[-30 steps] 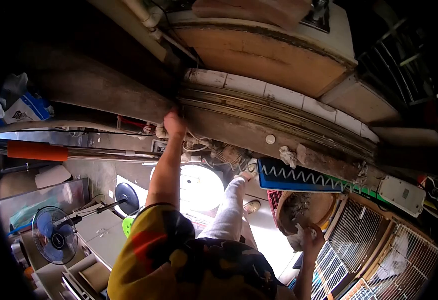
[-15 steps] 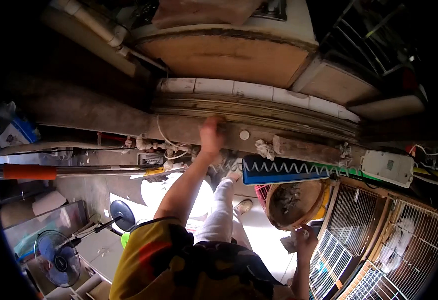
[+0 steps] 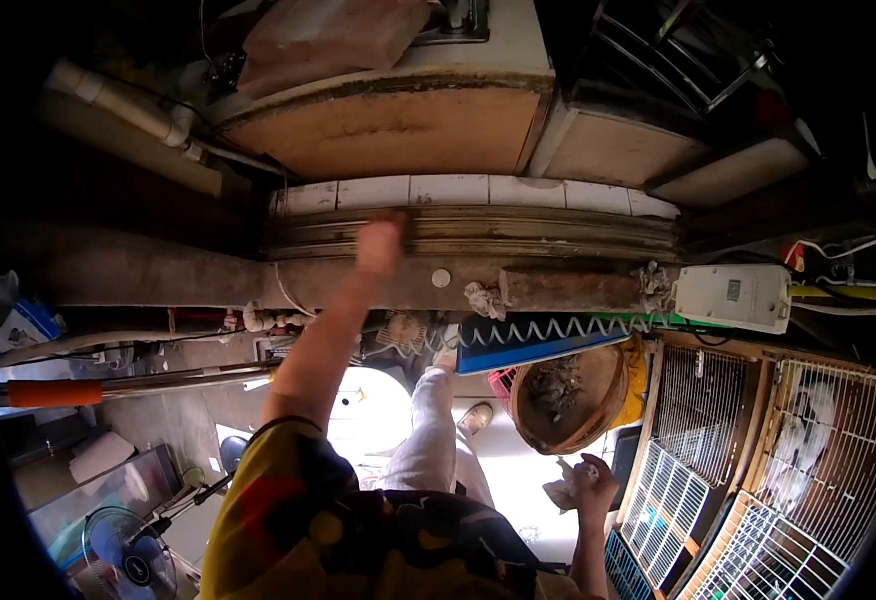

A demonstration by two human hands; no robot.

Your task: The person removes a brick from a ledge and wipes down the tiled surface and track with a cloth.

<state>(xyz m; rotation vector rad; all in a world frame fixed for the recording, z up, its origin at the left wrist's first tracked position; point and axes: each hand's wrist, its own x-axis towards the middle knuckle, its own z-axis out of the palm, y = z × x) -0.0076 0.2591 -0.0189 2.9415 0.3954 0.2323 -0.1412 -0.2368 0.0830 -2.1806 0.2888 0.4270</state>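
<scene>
My left hand reaches out to the grooved, dirty metal track below a row of white tiles. Its fingers are smeared by motion, so whether they hold anything does not show. A small white round disc lies on the grey ledge just right of that arm. Lower down on the right, my right hand is closed around a crumpled, greyish-white piece of tissue or cloth. Just beyond this hand stands a round basket with grey scraps inside.
A brick-like block and crumpled wads lie along the ledge. A coiled hose hangs below, near a white box. Wire cages stand at right, a fan at lower left. An orange cabinet panel rises ahead.
The camera view has shifted. My left hand has moved left and farther out, from the ledge's edge onto the grooved track. My right hand still holds the crumpled piece.
</scene>
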